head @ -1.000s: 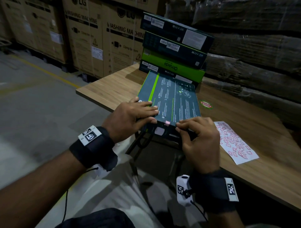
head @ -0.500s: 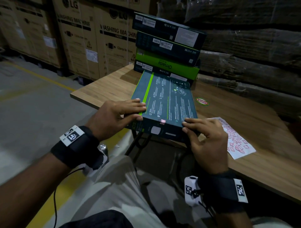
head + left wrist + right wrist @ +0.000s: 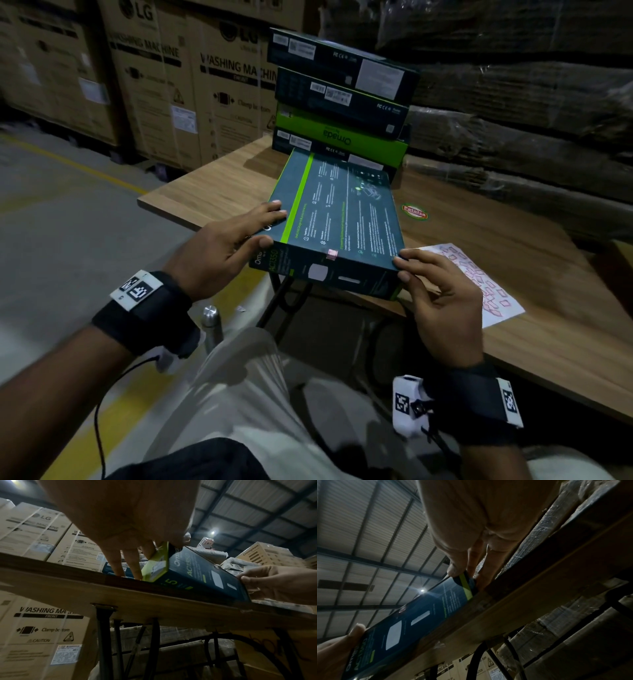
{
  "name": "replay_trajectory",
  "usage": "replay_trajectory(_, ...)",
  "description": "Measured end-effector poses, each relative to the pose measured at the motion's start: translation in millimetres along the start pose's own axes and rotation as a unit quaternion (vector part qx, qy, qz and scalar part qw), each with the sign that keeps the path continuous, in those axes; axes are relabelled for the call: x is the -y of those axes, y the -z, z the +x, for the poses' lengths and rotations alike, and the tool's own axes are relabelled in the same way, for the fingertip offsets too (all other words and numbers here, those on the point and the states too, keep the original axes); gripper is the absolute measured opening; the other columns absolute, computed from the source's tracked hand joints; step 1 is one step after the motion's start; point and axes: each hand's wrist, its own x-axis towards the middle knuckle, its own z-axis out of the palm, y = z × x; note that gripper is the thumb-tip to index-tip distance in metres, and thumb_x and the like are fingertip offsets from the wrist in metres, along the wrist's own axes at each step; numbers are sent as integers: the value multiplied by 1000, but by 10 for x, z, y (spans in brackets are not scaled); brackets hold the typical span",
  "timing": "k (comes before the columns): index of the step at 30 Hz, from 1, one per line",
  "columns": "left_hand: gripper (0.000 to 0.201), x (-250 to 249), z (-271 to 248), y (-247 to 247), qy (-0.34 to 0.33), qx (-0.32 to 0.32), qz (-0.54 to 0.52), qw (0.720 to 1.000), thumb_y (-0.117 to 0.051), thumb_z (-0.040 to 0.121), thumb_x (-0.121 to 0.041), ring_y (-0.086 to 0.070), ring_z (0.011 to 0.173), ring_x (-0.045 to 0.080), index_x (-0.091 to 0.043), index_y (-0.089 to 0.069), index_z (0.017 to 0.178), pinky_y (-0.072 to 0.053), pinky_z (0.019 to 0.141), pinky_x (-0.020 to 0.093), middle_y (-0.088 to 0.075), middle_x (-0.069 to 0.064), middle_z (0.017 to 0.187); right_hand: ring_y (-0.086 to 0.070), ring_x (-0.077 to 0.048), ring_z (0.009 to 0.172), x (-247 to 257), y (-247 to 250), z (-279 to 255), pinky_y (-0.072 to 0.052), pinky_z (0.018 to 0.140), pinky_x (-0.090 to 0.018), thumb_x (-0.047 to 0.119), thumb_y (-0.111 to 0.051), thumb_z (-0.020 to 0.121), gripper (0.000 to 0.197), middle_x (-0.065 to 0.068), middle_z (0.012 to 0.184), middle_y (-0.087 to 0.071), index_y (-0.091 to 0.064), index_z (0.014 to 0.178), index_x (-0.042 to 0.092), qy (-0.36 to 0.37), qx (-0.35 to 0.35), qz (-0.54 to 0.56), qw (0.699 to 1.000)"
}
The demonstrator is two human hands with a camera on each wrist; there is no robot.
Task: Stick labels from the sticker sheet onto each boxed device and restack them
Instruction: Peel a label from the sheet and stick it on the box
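Observation:
A dark teal device box (image 3: 339,219) with a green stripe lies on the wooden table (image 3: 513,260), its near end over the table's front edge. A small pink label (image 3: 331,254) sits folded over its near top edge. My left hand (image 3: 226,246) grips the box's near left corner (image 3: 159,563), thumb on top and fingers down the side. My right hand (image 3: 442,301) pinches the near right corner (image 3: 464,582). A stack of boxed devices (image 3: 342,102) stands just behind. The sticker sheet (image 3: 479,284) lies to the right.
Large washing machine cartons (image 3: 164,85) stand behind the table on the left. Wrapped brown goods (image 3: 531,102) fill the back right. A round red-green sticker (image 3: 414,212) is on the tabletop. A metal bottle (image 3: 210,325) stands by my legs on the floor.
My right hand has slid from the label in the middle of the near edge to the box's right corner. My left hand has shifted to the left corner.

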Motion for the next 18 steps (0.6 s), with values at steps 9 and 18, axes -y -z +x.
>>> replay_trajectory(9, 54, -46, -37, -63, 19, -5, 14, 1000, -42, 112, -47, -30, 159, -2, -28, -46, 163, -28, 127, 22, -35, -17, 173, -68, -15, 117, 43, 24, 8, -59, 87, -48, 9, -76, 93, 13, 7, 120, -74, -78, 104, 14, 16, 4, -77, 997)
replay_trajectory(18, 91, -79, -248, -181, -33, -28, 134, 990, -92, 83, -18, -45, 155, 22, -10, -43, 159, -48, 119, 48, -37, 1, 173, -52, -29, 119, 292, -213, -47, -51, 97, -43, 58, -91, 65, 91, -3, 133, -53, -56, 141, 20, 35, 117, -320, 939)
